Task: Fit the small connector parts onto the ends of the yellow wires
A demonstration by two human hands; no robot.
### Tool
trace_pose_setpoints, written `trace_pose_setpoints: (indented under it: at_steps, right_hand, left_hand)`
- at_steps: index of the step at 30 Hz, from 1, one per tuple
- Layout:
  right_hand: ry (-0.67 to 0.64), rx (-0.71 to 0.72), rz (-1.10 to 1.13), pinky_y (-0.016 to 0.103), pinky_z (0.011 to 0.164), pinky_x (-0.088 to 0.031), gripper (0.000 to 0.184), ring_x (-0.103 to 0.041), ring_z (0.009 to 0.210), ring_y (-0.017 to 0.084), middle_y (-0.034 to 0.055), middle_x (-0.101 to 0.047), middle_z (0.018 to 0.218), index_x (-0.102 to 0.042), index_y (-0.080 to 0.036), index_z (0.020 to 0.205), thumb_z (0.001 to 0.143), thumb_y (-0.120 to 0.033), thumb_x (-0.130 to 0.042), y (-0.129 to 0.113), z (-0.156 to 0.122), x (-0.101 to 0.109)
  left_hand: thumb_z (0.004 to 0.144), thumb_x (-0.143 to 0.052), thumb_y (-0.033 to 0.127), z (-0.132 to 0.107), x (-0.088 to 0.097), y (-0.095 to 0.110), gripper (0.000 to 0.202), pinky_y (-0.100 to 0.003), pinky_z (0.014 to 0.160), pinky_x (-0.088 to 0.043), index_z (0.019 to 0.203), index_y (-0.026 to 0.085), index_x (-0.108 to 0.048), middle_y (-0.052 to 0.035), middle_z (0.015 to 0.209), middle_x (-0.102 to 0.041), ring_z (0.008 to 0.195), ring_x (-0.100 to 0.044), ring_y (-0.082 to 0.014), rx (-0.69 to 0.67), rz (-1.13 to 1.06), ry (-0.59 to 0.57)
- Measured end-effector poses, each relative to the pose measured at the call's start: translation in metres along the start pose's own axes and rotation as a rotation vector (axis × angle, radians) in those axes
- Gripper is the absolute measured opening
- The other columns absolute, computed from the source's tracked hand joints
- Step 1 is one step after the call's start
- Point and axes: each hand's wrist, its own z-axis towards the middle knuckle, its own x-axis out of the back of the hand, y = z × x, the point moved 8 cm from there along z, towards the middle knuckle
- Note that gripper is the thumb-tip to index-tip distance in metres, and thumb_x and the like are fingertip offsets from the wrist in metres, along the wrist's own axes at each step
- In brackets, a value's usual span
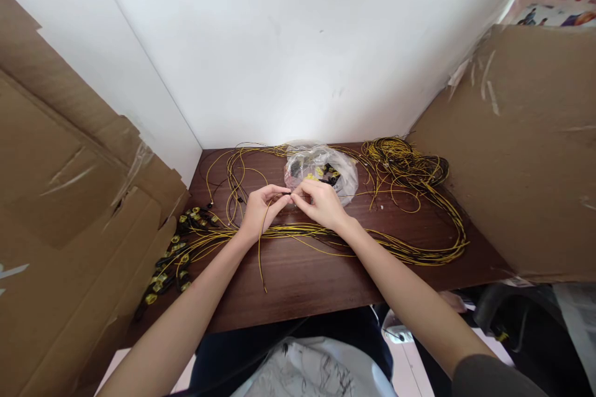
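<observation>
My left hand (261, 208) and my right hand (321, 203) meet fingertip to fingertip over the middle of a dark wooden table (326, 279). Both pinch the end of a thin yellow wire (261, 248) that hangs from my left hand and trails toward the table's front edge. Whether a small part sits between the fingertips is too small to tell. Just behind my hands lies a clear plastic bag (321, 169) with small black and yellow connectors inside. A long bundle of yellow wires (395, 245) runs across the table under my wrists.
A tangled coil of yellow and black wires (403, 164) lies at the back right. Finished wires with black and yellow connectors (174, 257) pile at the left edge. Cardboard sheets (69, 211) flank the table on the left and a cardboard panel (521, 155) on the right. White wall behind.
</observation>
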Motion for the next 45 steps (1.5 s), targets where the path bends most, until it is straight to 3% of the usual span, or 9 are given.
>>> trace_pose_setpoints:
  at_steps: [45]
  right_hand:
    - [-0.026,-0.014,0.014,0.024,0.063,-0.037,0.014,-0.052,0.065,0.012,0.0011,-0.061,0.072,-0.059,-0.018,0.075,0.085,-0.025,-0.052,0.0019,0.0002,-0.0011]
  left_hand:
    - [0.068,-0.07,0.033,-0.0005,-0.0011,0.0029,0.025,-0.028,0.067,-0.051,0.084,0.014,-0.067,-0.0064,0.076,-0.071,0.072,-0.066,-0.0178,0.007,-0.034,0.0]
